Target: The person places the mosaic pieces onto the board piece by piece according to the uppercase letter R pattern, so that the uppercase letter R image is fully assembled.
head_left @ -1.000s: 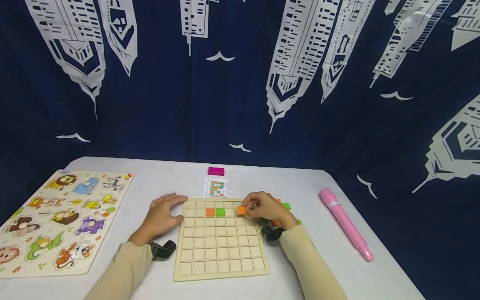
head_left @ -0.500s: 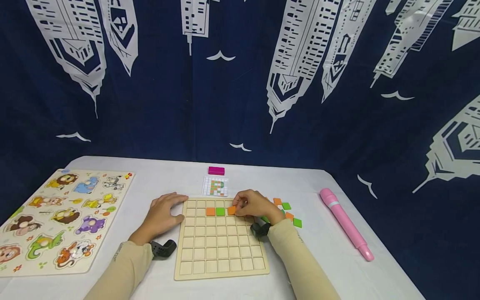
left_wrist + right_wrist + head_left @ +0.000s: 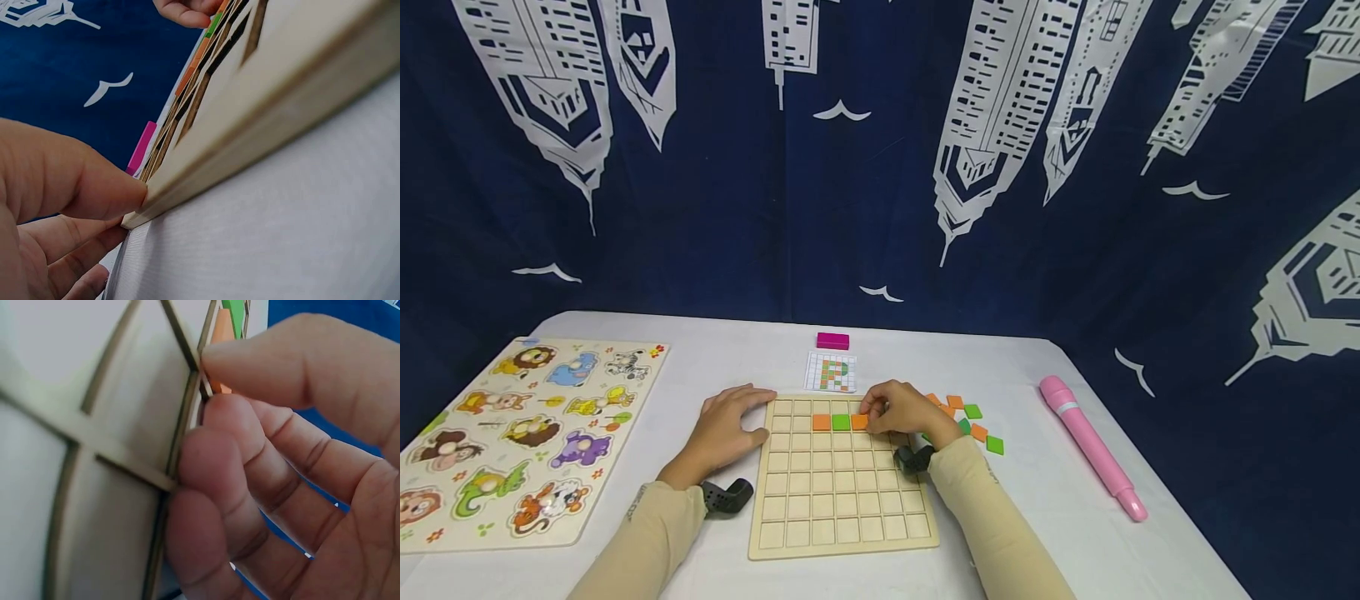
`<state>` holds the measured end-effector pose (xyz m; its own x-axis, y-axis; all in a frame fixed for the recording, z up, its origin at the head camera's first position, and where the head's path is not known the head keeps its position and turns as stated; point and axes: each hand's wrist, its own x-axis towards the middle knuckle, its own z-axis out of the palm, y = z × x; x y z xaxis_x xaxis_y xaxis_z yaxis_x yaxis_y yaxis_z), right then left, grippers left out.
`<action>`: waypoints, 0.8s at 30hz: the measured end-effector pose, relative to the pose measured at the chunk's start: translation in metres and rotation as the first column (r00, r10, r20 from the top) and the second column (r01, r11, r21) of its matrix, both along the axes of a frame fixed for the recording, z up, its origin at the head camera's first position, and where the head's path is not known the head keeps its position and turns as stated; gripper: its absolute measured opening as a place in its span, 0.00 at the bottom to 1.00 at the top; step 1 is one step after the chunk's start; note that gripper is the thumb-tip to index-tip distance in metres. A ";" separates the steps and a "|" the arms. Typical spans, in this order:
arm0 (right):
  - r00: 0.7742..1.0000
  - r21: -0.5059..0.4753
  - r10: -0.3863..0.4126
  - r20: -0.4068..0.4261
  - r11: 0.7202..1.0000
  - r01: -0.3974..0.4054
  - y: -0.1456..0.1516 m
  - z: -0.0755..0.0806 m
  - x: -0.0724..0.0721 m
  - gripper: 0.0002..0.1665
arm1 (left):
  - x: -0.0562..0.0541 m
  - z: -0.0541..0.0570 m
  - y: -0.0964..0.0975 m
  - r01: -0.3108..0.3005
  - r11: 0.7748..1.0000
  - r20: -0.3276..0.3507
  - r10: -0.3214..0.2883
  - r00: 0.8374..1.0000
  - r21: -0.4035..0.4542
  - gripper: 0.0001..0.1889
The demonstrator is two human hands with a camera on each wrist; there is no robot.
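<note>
A wooden grid board point(image 3: 842, 483) lies in front of me, with an orange tile point(image 3: 822, 422) and a green tile point(image 3: 840, 422) side by side in its second row. Just right of the green one, my right hand point(image 3: 904, 412) pinches another orange tile point(image 3: 859, 422) at its cell. In the right wrist view the thumb point(image 3: 262, 365) meets this tile, and the fingertips partly hide it. My left hand point(image 3: 724, 433) rests against the board's far left corner; its thumb point(image 3: 106, 187) touches the side edge and its fairly straight fingers reach the corner.
A pattern card point(image 3: 831, 372) and a magenta block point(image 3: 832, 341) lie beyond the board. Several loose tiles, including a green tile point(image 3: 995, 445), lie right of it. An animal puzzle board point(image 3: 542, 442) is at left, a pink microphone-like stick point(image 3: 1093, 450) at right.
My right hand has moved left across the board with the orange tile, bringing it down beside the green tile. The left hand has stayed at the corner.
</note>
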<state>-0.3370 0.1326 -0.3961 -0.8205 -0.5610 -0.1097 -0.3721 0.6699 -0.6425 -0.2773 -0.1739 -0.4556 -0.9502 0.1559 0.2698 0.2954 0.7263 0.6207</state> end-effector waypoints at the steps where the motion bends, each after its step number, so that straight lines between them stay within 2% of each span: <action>1: 1.000 -0.004 0.004 0.001 1.000 -0.004 0.001 0.000 0.000 0.10 | 0.000 0.000 0.000 0.000 1.000 -0.001 0.000 1.000 0.001 0.31; 4: 1.000 -0.039 0.025 0.002 0.999 -0.025 0.005 0.000 0.002 0.11 | 0.000 0.000 0.000 -0.002 1.000 -0.006 0.002 1.000 0.000 0.31; 7: 0.998 -0.132 0.034 0.047 0.991 -0.027 0.013 0.000 0.004 0.12 | 0.000 0.000 0.000 -0.005 1.000 -0.003 0.005 1.000 0.001 0.30; 10: 0.993 -0.251 0.037 0.113 0.968 -0.007 0.025 0.001 0.007 0.16 | 0.001 0.001 0.000 -0.004 1.000 -0.003 0.004 1.000 -0.006 0.30; 13: 0.987 -0.321 0.022 0.160 0.947 0.031 0.042 0.002 0.010 0.20 | 0.001 0.001 0.000 -0.005 1.000 0.004 0.005 1.000 -0.008 0.30; 17: 0.984 -0.353 -0.042 0.173 0.930 0.102 0.066 0.003 0.013 0.21 | 0.001 0.000 0.000 -0.008 1.000 0.012 0.008 1.000 -0.008 0.30; 24: 0.971 -0.431 -0.165 0.173 0.874 0.226 0.109 -0.002 0.016 0.22 | 0.001 -0.001 0.000 -0.006 1.000 0.004 0.006 1.000 -0.010 0.30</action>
